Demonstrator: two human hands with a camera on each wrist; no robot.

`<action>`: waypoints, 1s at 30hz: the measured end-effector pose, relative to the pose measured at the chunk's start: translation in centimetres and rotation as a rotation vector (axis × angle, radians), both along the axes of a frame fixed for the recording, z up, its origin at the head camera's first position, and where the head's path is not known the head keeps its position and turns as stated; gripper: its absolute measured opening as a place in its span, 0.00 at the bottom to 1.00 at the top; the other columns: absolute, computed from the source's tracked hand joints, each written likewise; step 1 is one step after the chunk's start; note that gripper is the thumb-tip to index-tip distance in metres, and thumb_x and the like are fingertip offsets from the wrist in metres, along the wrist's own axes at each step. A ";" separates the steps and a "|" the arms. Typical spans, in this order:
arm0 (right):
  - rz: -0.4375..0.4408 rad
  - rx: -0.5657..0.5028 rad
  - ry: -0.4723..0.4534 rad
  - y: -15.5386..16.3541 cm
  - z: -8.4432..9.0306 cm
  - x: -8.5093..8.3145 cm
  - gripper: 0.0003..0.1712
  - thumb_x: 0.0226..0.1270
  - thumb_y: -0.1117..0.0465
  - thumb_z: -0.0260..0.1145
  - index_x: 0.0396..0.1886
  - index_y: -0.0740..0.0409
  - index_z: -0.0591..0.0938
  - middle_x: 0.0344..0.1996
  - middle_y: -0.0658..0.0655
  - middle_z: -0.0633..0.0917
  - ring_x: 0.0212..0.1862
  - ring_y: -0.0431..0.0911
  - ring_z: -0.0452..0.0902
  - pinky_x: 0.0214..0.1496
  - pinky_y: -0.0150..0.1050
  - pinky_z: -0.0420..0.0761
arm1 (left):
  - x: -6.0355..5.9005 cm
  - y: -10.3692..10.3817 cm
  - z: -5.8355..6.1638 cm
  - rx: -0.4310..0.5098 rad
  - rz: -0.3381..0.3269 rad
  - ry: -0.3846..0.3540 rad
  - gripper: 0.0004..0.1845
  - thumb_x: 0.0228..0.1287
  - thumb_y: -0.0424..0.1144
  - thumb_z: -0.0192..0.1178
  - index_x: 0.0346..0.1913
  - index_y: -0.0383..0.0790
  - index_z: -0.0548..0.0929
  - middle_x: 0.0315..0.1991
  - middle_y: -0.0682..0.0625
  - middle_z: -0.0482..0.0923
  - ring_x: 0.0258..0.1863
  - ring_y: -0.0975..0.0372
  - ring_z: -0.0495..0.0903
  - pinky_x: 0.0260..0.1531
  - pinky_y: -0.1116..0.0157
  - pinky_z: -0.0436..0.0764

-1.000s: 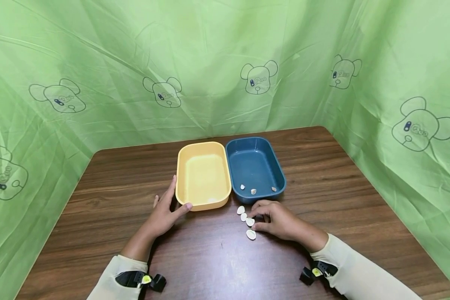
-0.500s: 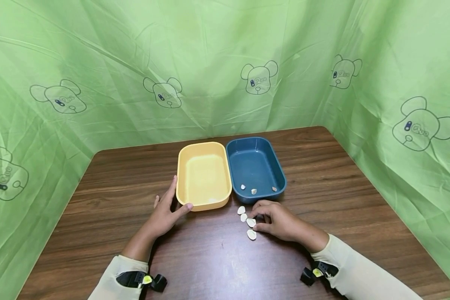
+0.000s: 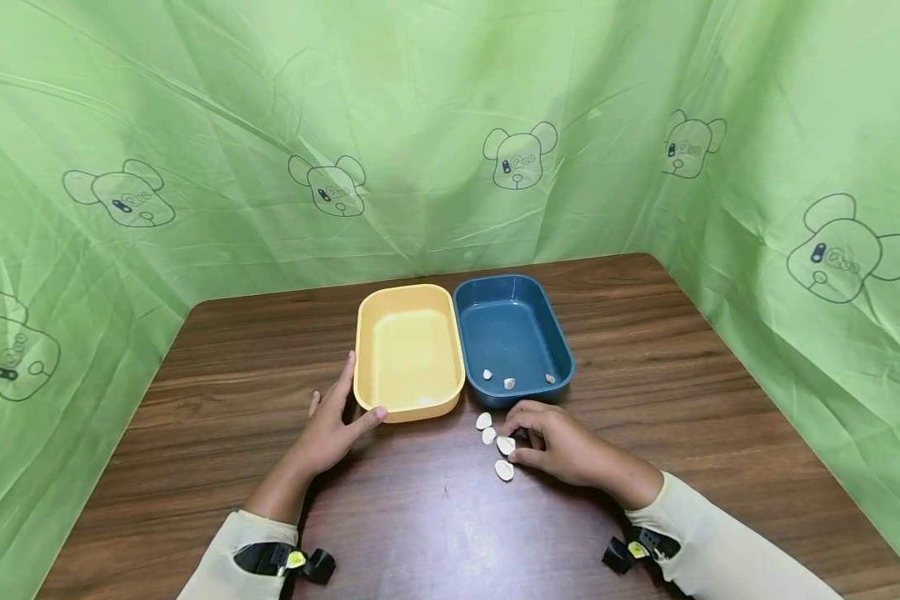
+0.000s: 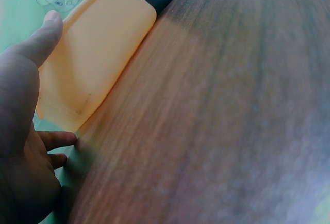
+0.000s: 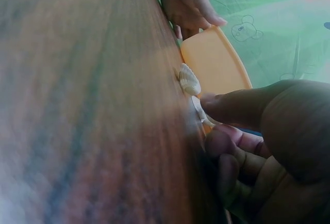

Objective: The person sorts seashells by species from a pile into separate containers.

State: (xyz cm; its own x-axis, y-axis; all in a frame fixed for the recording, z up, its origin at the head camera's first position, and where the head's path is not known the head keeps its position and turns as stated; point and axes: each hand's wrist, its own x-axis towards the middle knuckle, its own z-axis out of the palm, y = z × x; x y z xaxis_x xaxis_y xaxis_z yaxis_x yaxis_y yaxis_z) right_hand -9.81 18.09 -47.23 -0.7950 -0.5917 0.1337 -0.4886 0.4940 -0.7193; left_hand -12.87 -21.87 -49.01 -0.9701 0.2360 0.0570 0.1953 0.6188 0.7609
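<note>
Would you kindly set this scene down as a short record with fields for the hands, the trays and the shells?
left hand: left hand rests open against the near left corner of the yellow tray
right hand: right hand pinches one white shell on the table
shells on table: four in a short row in front of the trays, counting the pinched one
blue tray: blue tray stands right of the yellow tray, touching it, with three small shells near its front wall
yellow tray contents: looks empty
backdrop: green cloth with bear drawings
</note>
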 end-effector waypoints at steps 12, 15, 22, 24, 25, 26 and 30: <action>0.024 -0.079 0.084 -0.3 0.6 0.6 0.15 0.66 0.68 0.80 0.51 0.56 0.90 0.50 0.52 0.88 0.32 0.30 0.76 0.34 0.30 0.82 | -0.1 0.0 0.3 -0.005 -0.002 -0.006 0.59 0.77 0.58 0.67 0.90 0.62 0.32 0.92 0.44 0.40 0.89 0.38 0.48 0.77 0.22 0.25; 0.019 -0.133 0.098 -0.4 0.8 0.7 0.16 0.64 0.70 0.80 0.51 0.58 0.90 0.50 0.54 0.88 0.29 0.29 0.75 0.31 0.30 0.81 | -0.1 -0.1 0.3 -0.007 -0.002 -0.003 0.58 0.77 0.58 0.67 0.90 0.62 0.32 0.92 0.44 0.40 0.89 0.38 0.48 0.77 0.22 0.25; 0.004 -0.271 0.000 -0.8 1.1 0.6 0.14 0.65 0.70 0.80 0.49 0.59 0.89 0.48 0.59 0.89 0.22 0.31 0.74 0.20 0.32 0.79 | -0.1 -0.1 0.3 -0.011 -0.002 0.004 0.58 0.77 0.57 0.66 0.90 0.62 0.32 0.92 0.45 0.39 0.89 0.38 0.49 0.76 0.22 0.26; -0.001 -0.303 -0.025 -1.0 1.2 0.6 0.14 0.66 0.71 0.80 0.49 0.61 0.89 0.47 0.60 0.88 0.21 0.31 0.73 0.19 0.31 0.78 | -0.1 -0.1 0.3 -0.011 -0.002 0.006 0.58 0.77 0.58 0.66 0.90 0.62 0.33 0.92 0.45 0.39 0.89 0.38 0.49 0.76 0.22 0.26; -0.002 -0.318 -0.036 -1.1 1.2 0.6 0.14 0.66 0.71 0.80 0.49 0.61 0.89 0.47 0.60 0.88 0.21 0.31 0.72 0.19 0.31 0.77 | -0.1 -0.1 0.2 -0.010 -0.001 0.006 0.58 0.77 0.58 0.66 0.90 0.62 0.33 0.92 0.45 0.39 0.89 0.38 0.49 0.76 0.22 0.26; -0.007 -0.328 -0.050 -1.2 1.3 0.7 0.13 0.66 0.71 0.80 0.49 0.62 0.88 0.46 0.61 0.88 0.21 0.30 0.72 0.19 0.30 0.76 | -0.1 0.0 0.2 -0.010 -0.001 0.004 0.58 0.77 0.58 0.66 0.90 0.62 0.32 0.92 0.45 0.39 0.89 0.39 0.49 0.77 0.22 0.26; -0.025 -0.356 -0.092 -1.6 1.7 0.8 0.13 0.65 0.71 0.80 0.48 0.62 0.88 0.39 0.63 0.84 0.21 0.30 0.68 0.19 0.28 0.73 | 0.0 0.1 0.1 -0.009 -0.001 -0.014 0.59 0.77 0.59 0.67 0.90 0.64 0.32 0.92 0.47 0.39 0.89 0.40 0.49 0.77 0.23 0.25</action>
